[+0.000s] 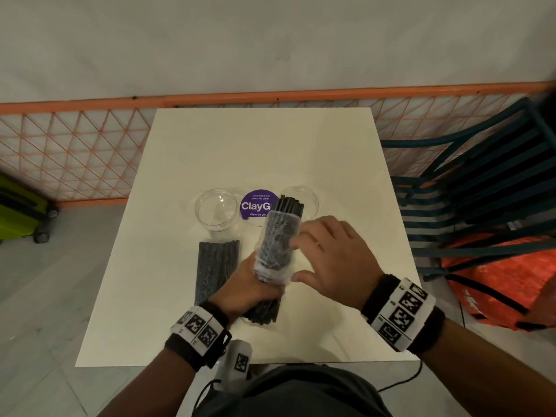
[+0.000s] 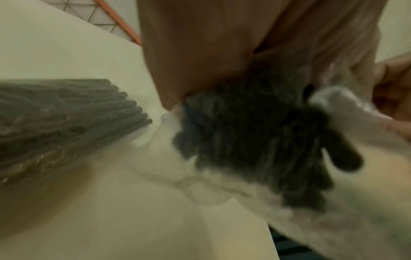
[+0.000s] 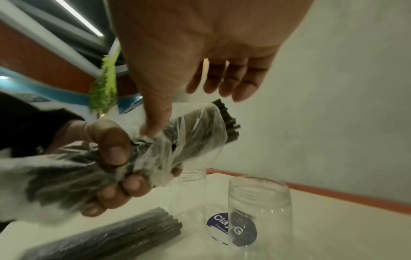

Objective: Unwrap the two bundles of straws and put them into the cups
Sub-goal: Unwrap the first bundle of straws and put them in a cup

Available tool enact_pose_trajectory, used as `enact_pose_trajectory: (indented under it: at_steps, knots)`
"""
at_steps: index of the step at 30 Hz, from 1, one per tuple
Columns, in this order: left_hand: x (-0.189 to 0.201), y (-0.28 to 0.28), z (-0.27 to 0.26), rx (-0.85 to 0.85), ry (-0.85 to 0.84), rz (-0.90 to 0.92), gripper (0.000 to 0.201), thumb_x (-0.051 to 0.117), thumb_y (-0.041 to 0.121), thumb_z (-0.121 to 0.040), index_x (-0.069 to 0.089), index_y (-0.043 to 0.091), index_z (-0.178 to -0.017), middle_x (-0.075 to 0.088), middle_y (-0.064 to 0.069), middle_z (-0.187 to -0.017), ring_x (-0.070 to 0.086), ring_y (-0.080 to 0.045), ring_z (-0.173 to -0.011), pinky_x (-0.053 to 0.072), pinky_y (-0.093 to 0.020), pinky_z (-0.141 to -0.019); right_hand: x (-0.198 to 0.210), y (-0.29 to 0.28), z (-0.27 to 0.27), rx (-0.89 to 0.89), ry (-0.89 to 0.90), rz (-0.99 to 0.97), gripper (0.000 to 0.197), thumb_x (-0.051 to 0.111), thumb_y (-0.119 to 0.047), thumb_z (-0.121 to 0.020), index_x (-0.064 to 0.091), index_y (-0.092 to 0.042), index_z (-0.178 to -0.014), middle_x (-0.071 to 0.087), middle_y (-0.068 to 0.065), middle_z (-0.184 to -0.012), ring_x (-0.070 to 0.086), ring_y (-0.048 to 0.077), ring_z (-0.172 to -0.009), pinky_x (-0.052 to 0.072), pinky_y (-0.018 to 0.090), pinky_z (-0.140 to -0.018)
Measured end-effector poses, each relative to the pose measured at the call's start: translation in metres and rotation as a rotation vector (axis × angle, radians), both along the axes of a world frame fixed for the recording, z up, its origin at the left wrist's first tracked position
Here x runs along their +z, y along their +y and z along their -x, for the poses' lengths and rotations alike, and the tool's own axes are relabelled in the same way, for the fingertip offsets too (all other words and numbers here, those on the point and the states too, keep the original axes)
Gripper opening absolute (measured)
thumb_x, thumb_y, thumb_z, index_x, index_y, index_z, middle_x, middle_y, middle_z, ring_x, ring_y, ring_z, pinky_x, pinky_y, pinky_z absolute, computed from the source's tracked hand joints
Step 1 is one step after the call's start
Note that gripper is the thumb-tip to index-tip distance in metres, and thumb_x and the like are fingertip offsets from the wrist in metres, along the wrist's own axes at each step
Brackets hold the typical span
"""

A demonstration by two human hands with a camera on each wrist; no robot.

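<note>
My left hand (image 1: 246, 284) grips a bundle of black straws (image 1: 264, 311) near its close end and holds it tilted above the table. Its clear plastic wrap (image 1: 278, 242) is bunched over the far half, and bare straw tips (image 1: 290, 203) poke out beyond it. My right hand (image 1: 331, 257) lies against the wrap (image 3: 195, 132) with the thumb (image 3: 155, 123) pressing on it and the fingers (image 3: 224, 84) held straight. A second wrapped bundle (image 1: 216, 266) lies flat on the table to the left. Behind stand two clear empty cups, the left cup (image 1: 215, 210) and the right cup (image 1: 311, 197).
A purple round sticker (image 1: 254, 206) sits between the cups on the white table (image 1: 270, 145). A dark blue slatted chair (image 1: 481, 182) and an orange bag (image 1: 496, 281) are at the right. An orange mesh fence (image 1: 75, 152) runs behind, with a green suitcase (image 1: 18, 212) far left.
</note>
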State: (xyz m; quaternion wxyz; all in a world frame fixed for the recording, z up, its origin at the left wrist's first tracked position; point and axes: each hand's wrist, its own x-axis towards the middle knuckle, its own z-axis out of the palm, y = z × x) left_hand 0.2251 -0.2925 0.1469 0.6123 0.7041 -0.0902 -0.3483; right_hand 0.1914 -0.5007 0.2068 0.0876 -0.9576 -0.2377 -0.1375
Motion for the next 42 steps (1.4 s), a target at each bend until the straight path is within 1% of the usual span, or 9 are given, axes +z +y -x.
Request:
enact_pose_trajectory:
  at_steps: [2, 5, 12, 18, 23, 27, 30, 34, 42]
  knots:
    - [0.011, 0.0, -0.004, -0.041, 0.005, 0.007, 0.042, 0.068, -0.02, -0.075, 0.06, -0.003, -0.113, 0.069, -0.023, -0.101, 0.069, -0.023, -0.093, 0.057, -0.036, -0.083, 0.0, 0.008, -0.006, 0.244, -0.046, 0.178, 0.042, 0.045, -0.033, -0.096, 0.047, -0.017, -0.135, 0.051, 0.009, -0.142, 0.039, 0.037, -0.136, 0.034, 0.056, -0.108]
    - [0.026, -0.001, -0.002, -0.123, 0.021, -0.049, 0.037, 0.073, -0.004, -0.07, 0.068, 0.002, -0.106, 0.073, -0.021, -0.105, 0.071, -0.032, -0.099, 0.055, -0.05, -0.09, -0.018, 0.021, -0.016, 0.416, -0.012, 0.39, 0.049, 0.017, -0.019, -0.102, 0.028, -0.013, -0.15, 0.033, 0.012, -0.156, 0.02, 0.038, -0.147, 0.012, 0.058, -0.118]
    - [0.057, 0.006, -0.006, -0.128, 0.127, 0.002, 0.035, 0.076, -0.001, -0.077, 0.07, 0.011, -0.11, 0.076, -0.01, -0.107, 0.071, -0.025, -0.104, 0.055, -0.041, -0.091, -0.012, 0.027, -0.051, 0.544, -0.134, 0.179, 0.041, 0.034, -0.009, -0.097, 0.053, -0.015, -0.133, 0.067, 0.007, -0.108, 0.062, 0.03, -0.094, 0.045, 0.047, -0.096]
    - [0.093, 0.02, -0.024, -0.112, 0.272, 0.178, 0.078, 0.085, 0.047, -0.069, 0.056, 0.004, -0.128, 0.068, -0.023, -0.123, 0.067, -0.033, -0.107, 0.048, -0.055, -0.099, 0.002, 0.026, -0.073, 0.414, -0.208, -0.061, 0.026, 0.043, -0.025, -0.096, 0.063, -0.019, -0.111, 0.07, 0.001, -0.091, 0.064, 0.027, -0.085, 0.049, 0.04, -0.084]
    - [0.107, 0.024, -0.049, -0.139, 0.456, 0.243, 0.094, 0.073, 0.081, -0.051, 0.074, 0.013, -0.116, 0.07, -0.014, -0.125, 0.063, -0.028, -0.122, 0.05, -0.04, -0.101, 0.011, 0.028, -0.072, 0.145, -0.028, -0.224, 0.039, 0.082, -0.032, -0.067, 0.068, -0.017, -0.1, 0.072, 0.001, -0.09, 0.068, 0.025, -0.082, 0.052, 0.034, -0.079]
    - [0.113, 0.005, -0.069, -0.015, 0.247, 0.154, 0.097, 0.038, 0.101, -0.054, 0.075, 0.025, -0.102, 0.065, -0.006, -0.077, 0.059, -0.016, -0.063, 0.046, -0.029, -0.058, 0.019, 0.026, -0.084, -0.261, 0.233, -0.552, 0.044, 0.077, -0.033, -0.075, 0.063, -0.006, -0.107, 0.069, 0.007, -0.095, 0.065, 0.026, -0.083, 0.055, 0.036, -0.078]
    - [0.107, -0.013, -0.077, 0.053, 0.162, 0.058, 0.094, 0.01, 0.091, -0.073, 0.07, 0.032, -0.115, 0.054, 0.0, -0.066, 0.044, -0.012, -0.058, 0.033, -0.03, -0.057, 0.02, 0.021, -0.095, -0.471, 0.192, -1.006, 0.019, 0.071, -0.032, -0.076, 0.057, -0.019, -0.078, 0.06, -0.007, -0.075, 0.059, 0.01, -0.063, 0.055, 0.029, -0.065]
    - [0.093, -0.022, -0.072, 0.268, -0.008, -0.02, 0.058, 0.033, 0.068, -0.094, 0.068, 0.026, -0.114, 0.058, 0.003, -0.067, 0.046, -0.012, -0.056, 0.037, -0.026, -0.054, 0.022, 0.003, -0.117, -0.613, 0.198, -1.48, 0.041, 0.075, 0.003, -0.076, 0.048, -0.028, -0.078, 0.056, -0.013, -0.083, 0.057, -0.004, -0.07, 0.045, 0.011, -0.066]
    - [0.025, 0.048, 0.005, -0.034, -0.271, -0.496, 0.026, 0.065, 0.056, -0.084, 0.064, 0.038, -0.104, 0.07, 0.005, -0.09, 0.066, -0.007, -0.081, 0.05, -0.015, -0.071, -0.019, -0.001, -0.147, -0.711, 0.216, -1.39, 0.054, 0.081, -0.015, -0.069, 0.054, -0.013, -0.116, 0.063, -0.008, -0.098, 0.063, 0.015, -0.094, 0.052, 0.033, -0.091]
